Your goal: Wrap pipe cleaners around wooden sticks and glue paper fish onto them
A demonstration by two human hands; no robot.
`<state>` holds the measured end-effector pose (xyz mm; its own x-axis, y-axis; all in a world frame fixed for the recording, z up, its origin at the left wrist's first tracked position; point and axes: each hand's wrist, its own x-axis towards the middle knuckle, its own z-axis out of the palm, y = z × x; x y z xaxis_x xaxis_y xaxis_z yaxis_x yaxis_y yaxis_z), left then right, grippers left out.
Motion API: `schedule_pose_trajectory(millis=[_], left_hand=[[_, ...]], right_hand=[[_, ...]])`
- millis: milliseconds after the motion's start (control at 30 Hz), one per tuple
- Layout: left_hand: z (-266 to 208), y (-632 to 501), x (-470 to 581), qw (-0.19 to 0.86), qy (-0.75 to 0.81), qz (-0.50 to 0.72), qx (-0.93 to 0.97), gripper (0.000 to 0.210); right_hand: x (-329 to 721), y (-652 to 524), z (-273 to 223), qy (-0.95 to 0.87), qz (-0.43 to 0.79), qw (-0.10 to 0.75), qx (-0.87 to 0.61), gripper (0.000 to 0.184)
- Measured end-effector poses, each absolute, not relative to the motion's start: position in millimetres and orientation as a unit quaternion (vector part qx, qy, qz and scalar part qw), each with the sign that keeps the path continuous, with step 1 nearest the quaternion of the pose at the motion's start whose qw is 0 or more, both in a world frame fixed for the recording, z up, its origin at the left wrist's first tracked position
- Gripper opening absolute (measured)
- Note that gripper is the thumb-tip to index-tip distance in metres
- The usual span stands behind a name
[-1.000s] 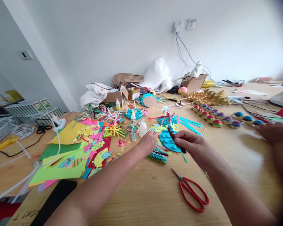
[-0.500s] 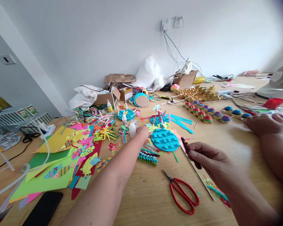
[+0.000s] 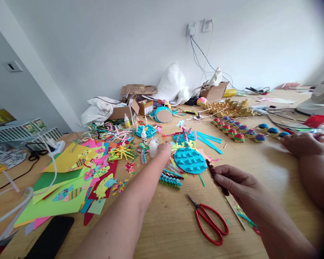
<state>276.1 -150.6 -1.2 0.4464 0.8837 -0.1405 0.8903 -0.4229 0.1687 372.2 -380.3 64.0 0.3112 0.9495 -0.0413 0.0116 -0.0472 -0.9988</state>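
My right hand (image 3: 236, 180) pinches a dark brown twisted pipe cleaner (image 3: 211, 168) between thumb and fingers, above a thin wooden stick (image 3: 236, 214). On the left, my arm stretches far over the table, and my left hand (image 3: 165, 149) is beside a small translucent white bottle (image 3: 153, 148). Its fingers are hidden behind the hand, so whether it touches anything cannot be seen. Just right of it lies a blue bumpy disc (image 3: 190, 160). Below the left hand rest several twisted pipe cleaners (image 3: 170, 179) in blue, brown and green. Red-handled scissors (image 3: 209, 221) lie in front.
Coloured paper with fish cut-outs (image 3: 70, 180) spreads over the left side, with a black phone (image 3: 51, 237) in front. Painted egg-carton pieces (image 3: 237, 130) stand at the right, near another person's hand (image 3: 307, 144). Cardboard boxes (image 3: 214, 92) line the wall.
The view has shifted slightly, moving the scene a little to the right. My left hand stays by the bottle, and my right hand still holds the brown pipe cleaner, now tilted slightly differently.
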Motion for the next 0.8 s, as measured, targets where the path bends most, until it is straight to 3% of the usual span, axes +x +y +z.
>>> schedule_pose_trajectory(millis=[300, 367, 433, 567, 800], left_hand=[[68.8, -194.8, 248.0, 0.123, 0.401, 0.144, 0.896, 0.030], [69.2, -213.3, 218.2, 0.223, 0.362, 0.224, 0.877, 0.025], [58.3, -233.1, 183.7, 0.363, 0.369, 0.280, 0.809, 0.019], [18.9, -271.1, 121.6, 0.512, 0.443, 0.290, 0.676, 0.016], [-34.6, -298.0, 75.1, 0.491, 0.537, 0.235, 0.644, 0.022]], right_hand=[[364.8, -386.7, 64.5, -0.447, 0.345, 0.557, -0.609, 0.025], [356.7, -389.6, 67.2, -0.474, 0.326, 0.546, -0.608, 0.024], [344.9, -390.8, 67.8, -0.519, 0.313, 0.514, -0.608, 0.021], [312.5, -384.9, 54.0, -0.625, 0.269, 0.390, -0.621, 0.016], [261.7, -367.8, -2.6, -0.747, 0.217, 0.254, -0.575, 0.014]])
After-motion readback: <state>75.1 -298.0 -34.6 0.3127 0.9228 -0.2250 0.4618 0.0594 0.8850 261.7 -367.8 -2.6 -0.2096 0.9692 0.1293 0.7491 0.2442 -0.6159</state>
